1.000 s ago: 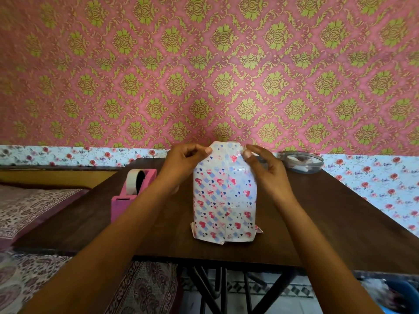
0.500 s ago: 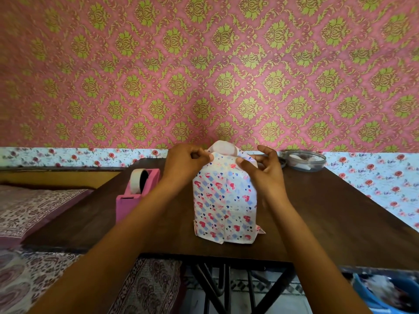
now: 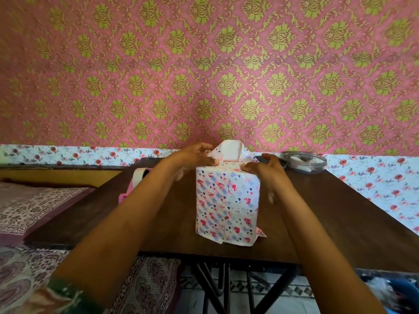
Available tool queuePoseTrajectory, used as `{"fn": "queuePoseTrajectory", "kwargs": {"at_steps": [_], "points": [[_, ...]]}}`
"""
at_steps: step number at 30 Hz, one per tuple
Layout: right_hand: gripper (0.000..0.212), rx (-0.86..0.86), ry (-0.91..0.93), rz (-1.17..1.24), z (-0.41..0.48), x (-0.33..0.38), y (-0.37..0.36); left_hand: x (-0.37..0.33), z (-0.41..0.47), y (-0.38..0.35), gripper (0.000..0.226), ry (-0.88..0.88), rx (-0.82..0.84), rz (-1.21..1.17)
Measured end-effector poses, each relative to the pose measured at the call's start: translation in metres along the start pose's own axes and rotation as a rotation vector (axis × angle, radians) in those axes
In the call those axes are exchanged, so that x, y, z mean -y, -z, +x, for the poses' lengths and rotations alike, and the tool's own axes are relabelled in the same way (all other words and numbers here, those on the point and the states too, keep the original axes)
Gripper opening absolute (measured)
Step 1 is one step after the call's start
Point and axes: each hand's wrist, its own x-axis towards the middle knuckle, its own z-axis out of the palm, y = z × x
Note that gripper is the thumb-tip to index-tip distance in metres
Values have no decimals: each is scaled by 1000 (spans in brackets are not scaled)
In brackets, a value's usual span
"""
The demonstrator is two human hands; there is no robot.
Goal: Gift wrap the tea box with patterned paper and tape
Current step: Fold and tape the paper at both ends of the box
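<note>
The tea box (image 3: 227, 205) stands upright on the dark wooden table (image 3: 328, 223), wrapped in white paper with red and blue hearts. Its top end is open, and a white flap of paper (image 3: 229, 150) sticks up there. My left hand (image 3: 195, 156) pinches the paper at the top left corner of the box. My right hand (image 3: 264, 167) pinches the paper at the top right corner. A folded paper edge pokes out at the bottom right of the box. The pink tape dispenser (image 3: 136, 181) sits left of the box, partly hidden by my left forearm.
A round clear container (image 3: 306, 163) with white contents sits at the far right of the table near the wall. A bed with a patterned cover (image 3: 34, 207) lies to the left. The table's front edge runs just below the box.
My hands have folded the top sides of the paper inward and down onto the box, so the wrapped shape is shorter. The white back flap now stands up between my hands.
</note>
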Motion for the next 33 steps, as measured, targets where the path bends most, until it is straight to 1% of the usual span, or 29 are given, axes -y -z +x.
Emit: {"fn": "queuePoseTrajectory", "kwargs": {"at_steps": [4, 7, 10, 12, 13, 14, 16, 17, 18, 19, 21, 23, 25, 28, 33], "points": [[69, 7, -31, -16, 5, 6, 1, 3, 2, 3, 39, 30, 55, -18], [68, 11, -67, -25, 7, 9, 2, 1, 0, 0, 39, 40, 16, -34], [66, 17, -49, -51, 8, 11, 3, 0, 0, -4, 35, 33, -23, -38], [62, -16, -17, -143, 7, 10, 3, 0, 0, -6, 31, 29, -29, -32], [60, -53, 36, -232, 4, 10, 3, -1, 0, -6, 28, 26, -33, -27], [55, -108, 127, -346, -1, 9, 3, -1, 1, -6, 27, 21, -38, -22], [45, -262, 414, -564, -20, 8, 3, 0, 2, -5, 29, 3, -40, -12], [44, -292, 565, -639, -33, 9, 1, 0, 2, -5, 29, -6, -37, -6], [47, -257, 677, -714, -47, 10, -2, 2, 3, -4, 27, -14, -31, -3], [52, -181, 737, -812, -58, 10, -7, 2, 3, -3, 22, -24, -25, -2], [61, -36, 759, -1072, -69, 5, -18, 4, 4, -2, 7, -36, -19, -4], [67, 6, 754, -1224, -68, -3, -26, 5, 3, -2, 5, -48, -24, -4], [72, -9, 752, -1280, -65, -6, -29, 6, 2, -2, 8, -51, -27, -8], [71, 3, 741, -1318, -65, -1, -31, 6, 1, -1, 24, -43, -29, 3], [62, 42, 699, -1364, -69, 4, -36, 5, 2, -3, 31, -14, -76, 3]]}}
